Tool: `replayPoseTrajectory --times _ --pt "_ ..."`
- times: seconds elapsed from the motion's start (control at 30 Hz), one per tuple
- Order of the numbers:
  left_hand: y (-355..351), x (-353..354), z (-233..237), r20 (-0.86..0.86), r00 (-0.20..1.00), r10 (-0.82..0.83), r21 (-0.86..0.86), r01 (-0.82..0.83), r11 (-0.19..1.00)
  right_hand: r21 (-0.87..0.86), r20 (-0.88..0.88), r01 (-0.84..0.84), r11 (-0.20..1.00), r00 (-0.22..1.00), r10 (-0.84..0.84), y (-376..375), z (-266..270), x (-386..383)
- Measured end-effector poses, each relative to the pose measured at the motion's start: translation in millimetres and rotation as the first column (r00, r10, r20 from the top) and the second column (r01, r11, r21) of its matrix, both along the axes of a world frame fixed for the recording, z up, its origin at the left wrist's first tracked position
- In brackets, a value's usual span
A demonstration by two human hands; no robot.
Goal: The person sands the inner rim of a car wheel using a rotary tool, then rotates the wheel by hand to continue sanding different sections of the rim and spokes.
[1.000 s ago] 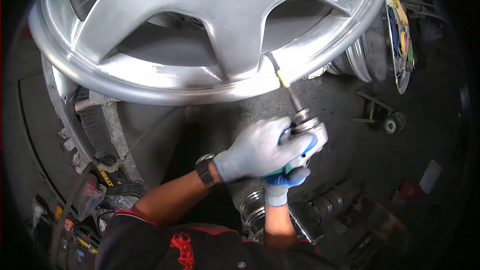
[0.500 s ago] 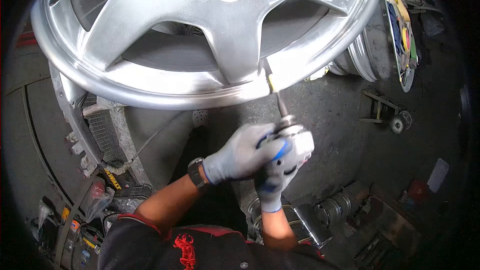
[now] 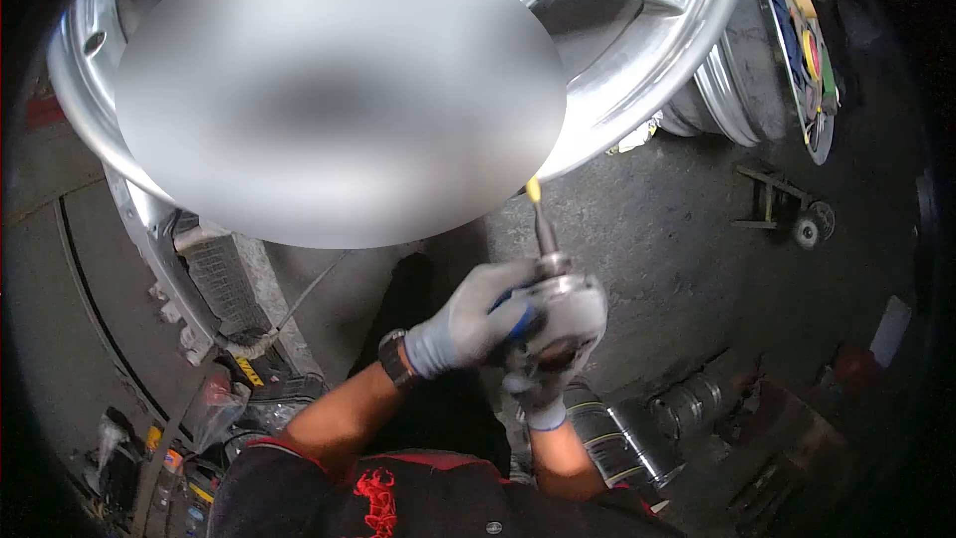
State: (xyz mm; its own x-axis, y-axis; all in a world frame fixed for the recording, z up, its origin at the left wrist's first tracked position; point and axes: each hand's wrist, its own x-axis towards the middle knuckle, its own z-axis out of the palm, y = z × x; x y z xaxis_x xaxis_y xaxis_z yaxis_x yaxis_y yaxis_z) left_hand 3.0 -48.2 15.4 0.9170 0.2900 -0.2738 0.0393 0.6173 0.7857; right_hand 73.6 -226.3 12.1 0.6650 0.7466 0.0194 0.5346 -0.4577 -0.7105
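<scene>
Both hands wear grey work gloves. My left hand (image 3: 470, 327) is closed around the neck of a grinder (image 3: 570, 324), with a dark watch (image 3: 396, 359) at that wrist. Below it, my right hand (image 3: 539, 401) wraps the grinder's body, its fingers partly hidden. From the grinder's front a metal spindle points away from me, ending in a yellow-tipped bit (image 3: 534, 189). The bit's tip overlaps the lower lip of a large silver alloy wheel (image 3: 652, 100) in this view. A blurred oval hides most of the wheel.
Another wheel (image 3: 732, 100) stands at the right beside a round tray (image 3: 819, 130) of supplies. A small wheeled stand (image 3: 772, 204) sits on the floor. Metal cylinders (image 3: 627, 438) lie low right; bags and tools (image 3: 214, 408) clutter the low left, near a metal frame (image 3: 164, 259).
Both hands and the grinder have shifted slightly left and down. The bit has moved from beside the spoke to the wheel's outer edge. A blurred oval now covers much of the wheel.
</scene>
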Motion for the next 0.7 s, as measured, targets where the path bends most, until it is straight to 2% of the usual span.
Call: replayPoseTrajectory --times 0.03,0.07,0.13,0.17,0.2,0.23,0.27,0.33,0.47,0.6,0.67,0.7 --pt "-6.1 -3.8 -0.5 0.063 0.997 0.054 0.002 -0.054 0.999 -0.062 -0.150 -0.048 0.997 0.988 0.038 -35.4 -21.3 -6.5" --pt "-10.7 -8.0 -2.1 0.124 0.987 0.105 0.003 -0.106 0.994 -0.052 -0.158 -0.032 0.998 0.987 0.024 -23.0 -12.4 -9.1" --pt "-8.7 -14.2 -2.9 0.071 0.997 0.042 -0.017 -0.041 0.999 0.343 -0.402 -0.034 0.939 0.898 0.180 20.1 16.5 -11.2" --pt "-9.6 -15.1 -6.2 0.061 0.995 0.073 -0.147 -0.063 0.987 0.427 -0.422 0.075 0.901 0.898 0.125 32.1 13.8 -15.9" --pt "-9.6 -16.7 -7.6 0.043 0.994 0.102 -0.278 -0.086 0.957 0.438 -0.430 0.102 0.893 0.896 0.108 39.9 12.2 -13.7" --pt "-6.0 -19.7 -5.4 -0.023 0.992 0.123 -0.337 -0.123 0.933 0.426 -0.334 -0.011 0.905 0.927 0.168 46.1 10.7 -8.4" --pt "3.3 -17.7 8.2 -0.135 0.982 0.133 -0.265 -0.165 0.950 0.399 -0.239 -0.121 0.909 0.943 0.230 52.4 9.6 -4.9" --pt "9.6 -19.7 7.2 -0.141 0.977 0.159 -0.288 -0.194 0.938 0.414 -0.202 -0.104 0.904 0.958 0.203 58.9 5.1 -8.7" --pt "2.8 -29.8 23.5 -0.211 0.971 0.117 -0.150 -0.150 0.977 0.480 -0.319 -0.073 0.874 0.914 0.252 52.2 3.5 -17.0" --pt "-3.8 -39.8 24.1 -0.236 0.970 0.062 -0.149 -0.099 0.984 0.527 -0.271 -0.100 0.844 0.921 0.279 56.9 14.9 -17.8" --pt "-2.3 -45.7 18.8 -0.273 0.956 0.109 -0.309 -0.195 0.931 0.411 -0.214 -0.135 0.902 0.947 0.239 58.1 14.1 -20.9" --pt "-1.8 -50.5 14.3 -0.293 0.940 0.175 -0.281 -0.260 0.924 0.482 -0.154 -0.116 0.868 0.964 0.214 74.9 15.2 -10.6"
